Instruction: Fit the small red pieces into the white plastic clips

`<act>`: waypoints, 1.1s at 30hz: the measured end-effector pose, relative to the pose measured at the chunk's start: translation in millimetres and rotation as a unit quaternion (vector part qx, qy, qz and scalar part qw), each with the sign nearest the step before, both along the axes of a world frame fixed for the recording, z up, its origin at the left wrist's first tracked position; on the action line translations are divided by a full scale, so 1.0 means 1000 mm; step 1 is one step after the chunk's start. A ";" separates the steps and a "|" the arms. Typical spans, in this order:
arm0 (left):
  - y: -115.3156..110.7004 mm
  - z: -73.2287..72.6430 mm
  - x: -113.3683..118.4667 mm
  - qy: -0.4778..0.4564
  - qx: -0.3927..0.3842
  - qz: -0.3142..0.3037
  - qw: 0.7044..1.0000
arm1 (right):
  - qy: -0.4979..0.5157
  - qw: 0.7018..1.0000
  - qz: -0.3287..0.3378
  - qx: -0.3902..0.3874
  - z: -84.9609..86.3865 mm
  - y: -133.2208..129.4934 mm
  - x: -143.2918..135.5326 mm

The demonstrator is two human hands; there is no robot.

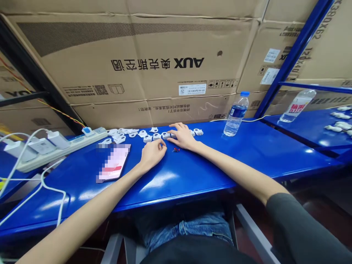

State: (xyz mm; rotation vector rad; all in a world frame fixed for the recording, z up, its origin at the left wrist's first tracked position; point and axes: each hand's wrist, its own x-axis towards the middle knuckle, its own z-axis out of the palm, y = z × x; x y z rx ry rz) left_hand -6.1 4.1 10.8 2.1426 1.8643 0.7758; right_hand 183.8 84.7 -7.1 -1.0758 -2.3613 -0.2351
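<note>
My left hand [153,151] rests on the blue table with its fingers curled together. Whatever they may hold is hidden. My right hand [182,136] lies to the right of it, fingers stretched out and apart over a row of small white plastic pieces [147,138], covering some of them. Just below its palm lies a small cluster of tiny red parts with thin dark legs [176,150]. More white pieces lie in a loose pile [120,138] beyond my left hand.
A phone [115,161] with a blurred screen lies left of my left hand. A power strip [79,143] with white chargers and cables runs along the left. One water bottle [235,114] stands at right, another [298,106] beyond the blue frame. Cardboard boxes [154,44] wall the back.
</note>
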 end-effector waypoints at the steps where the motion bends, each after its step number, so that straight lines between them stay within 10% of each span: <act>1: 0.001 -0.001 -0.001 -0.010 0.001 0.000 1.000 | -0.002 1.000 0.005 0.007 0.000 0.001 -0.003; 33: 0.007 -0.004 0.001 -0.257 0.022 -0.079 0.963 | 0.013 0.994 0.074 0.085 0.023 -0.049 0.022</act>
